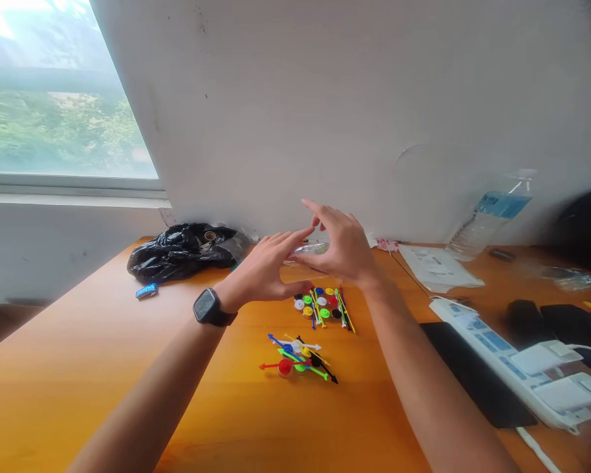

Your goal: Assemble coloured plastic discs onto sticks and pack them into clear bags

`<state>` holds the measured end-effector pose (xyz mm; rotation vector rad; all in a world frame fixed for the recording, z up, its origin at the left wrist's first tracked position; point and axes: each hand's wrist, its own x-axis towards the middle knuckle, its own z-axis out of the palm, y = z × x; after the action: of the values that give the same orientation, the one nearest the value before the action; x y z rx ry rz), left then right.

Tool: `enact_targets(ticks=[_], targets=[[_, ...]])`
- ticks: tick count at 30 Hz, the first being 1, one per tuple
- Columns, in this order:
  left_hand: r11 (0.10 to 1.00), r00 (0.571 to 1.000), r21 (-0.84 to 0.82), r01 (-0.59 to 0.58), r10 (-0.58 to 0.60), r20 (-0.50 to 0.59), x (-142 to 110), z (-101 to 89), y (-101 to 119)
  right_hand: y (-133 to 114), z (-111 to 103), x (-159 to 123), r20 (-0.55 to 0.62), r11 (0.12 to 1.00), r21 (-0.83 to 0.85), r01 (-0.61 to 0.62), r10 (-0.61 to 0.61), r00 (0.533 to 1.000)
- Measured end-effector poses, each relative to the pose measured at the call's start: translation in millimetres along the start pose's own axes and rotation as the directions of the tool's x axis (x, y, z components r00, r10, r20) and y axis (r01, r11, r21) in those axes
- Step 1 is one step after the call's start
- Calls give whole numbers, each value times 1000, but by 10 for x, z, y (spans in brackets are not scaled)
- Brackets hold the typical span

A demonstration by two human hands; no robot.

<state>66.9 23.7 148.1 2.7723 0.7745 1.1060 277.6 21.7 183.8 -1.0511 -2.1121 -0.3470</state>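
Observation:
Both hands are raised over the orange table (79,368), fingertips meeting around a small clear plastic bag (309,249). My left hand (266,269), with a black watch on the wrist, has its fingers stretched toward the bag and touches it. My right hand (342,246) curls round the bag's right end with one finger lifted. Below them lies a loose group of coloured discs and sticks (322,305). Nearer me sits a cluster of discs joined on sticks (298,358).
A crumpled black plastic bag (180,249) and a small blue item (146,290) lie at the back left. Papers (438,266), a water bottle (490,217), a white power strip with plugs (512,358) and dark objects occupy the right. A white wall stands behind.

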Motion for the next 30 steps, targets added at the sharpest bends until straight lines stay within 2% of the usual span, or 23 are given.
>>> enact_targets(ticks=[4, 7, 9, 12, 16, 20, 22, 25, 27, 30], targets=[[1000, 1000, 5, 20, -20, 9, -12, -66, -13, 53, -28, -3, 37, 998, 51, -47, 46, 998], [998, 999, 40, 51, -51, -5, -28, -101, -60, 109, -81, -20, 154, 954, 204, -217, 188, 970], [996, 998, 58, 61, -61, -13, -44, -102, -110, 140, -126, -36, 316, 847, 359, -391, 284, 905], [994, 997, 76, 73, -73, -7, -77, -66, -198, 171, -176, -57, 547, 666, 479, -571, 282, 788], [986, 994, 126, 111, -113, 7, -117, 10, -302, 208, -144, -77, 653, 584, 467, -665, 280, 704], [963, 987, 216, 163, -156, -48, -139, 45, -378, 256, -31, -94, 737, 455, 440, -774, 309, 601], [947, 983, 262, 184, -172, -67, -147, 42, -404, 280, 20, -96, 750, 384, 489, -783, 272, 602], [932, 980, 304, 197, -187, -61, -161, 33, -427, 309, 65, -91, 714, 333, 562, -757, 268, 647], [929, 980, 315, 196, -191, -48, -172, 31, -440, 308, 66, -87, 687, 355, 569, -742, 292, 666], [926, 979, 321, 198, -200, -29, -183, 36, -463, 263, 31, -76, 648, 438, 545, -715, 322, 690]])
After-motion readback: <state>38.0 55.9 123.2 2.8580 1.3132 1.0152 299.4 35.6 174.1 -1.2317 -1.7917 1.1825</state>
